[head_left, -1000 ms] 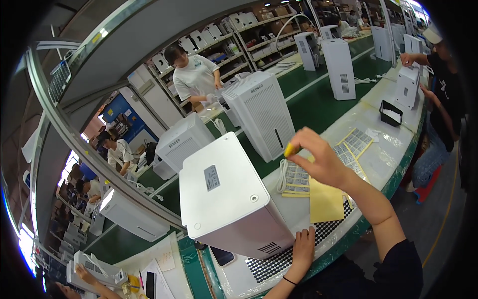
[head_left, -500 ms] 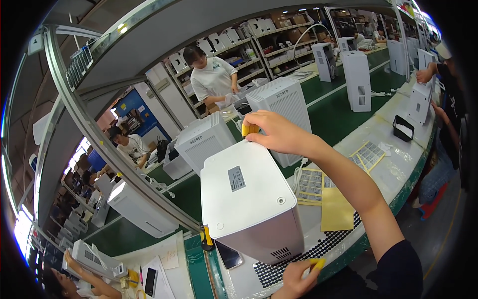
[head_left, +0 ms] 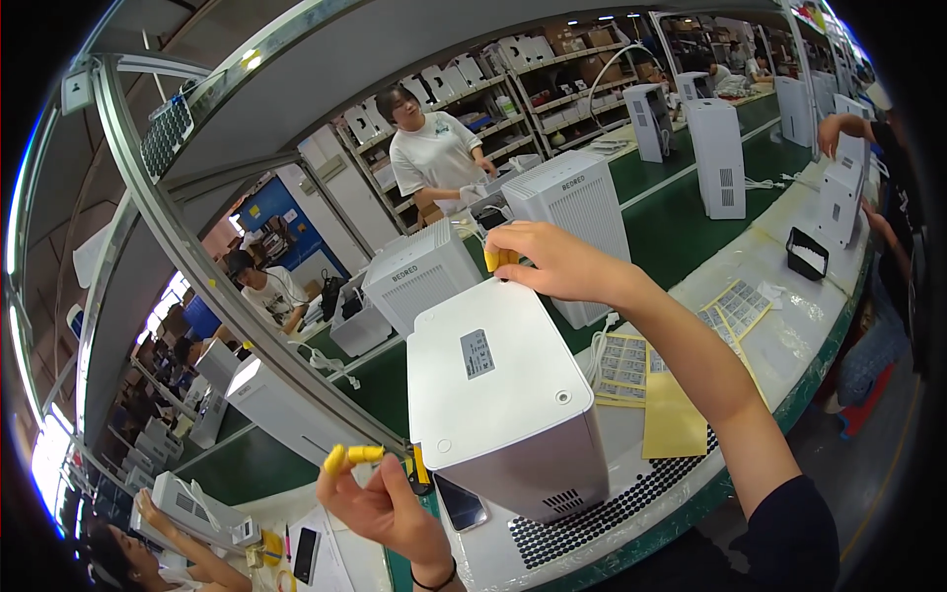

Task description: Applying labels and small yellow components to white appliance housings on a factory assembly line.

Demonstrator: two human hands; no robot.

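A white boxy appliance (head_left: 523, 395) stands on the bench before me, a grey label on its upper face and vent slots low on its near side. My right hand (head_left: 538, 259) is at its far corner, yellow covers on some fingers. Those fingers are closed together against the corner; whatever they pinch is hidden. Left of the appliance, my left hand (head_left: 380, 508) is raised with fingers and thumb apart, yellow covers on two fingertips and a dark band at the wrist. Under and beside the appliance's near edge lies a sheet of black round dots (head_left: 562, 541).
A phone (head_left: 462, 505) lies by the appliance's left side. Sticker sheets (head_left: 623, 370) and yellow backing paper (head_left: 674, 419) are on the right. More white appliances (head_left: 422, 276) line the green belt (head_left: 661, 232). A black tray (head_left: 807, 255) sits farther right. Co-workers work around the line.
My left hand has gone from the dot sheet at the near edge to the appliance's left side, its fingers spreading. My right hand stays at the far corner. The view has shifted slightly.
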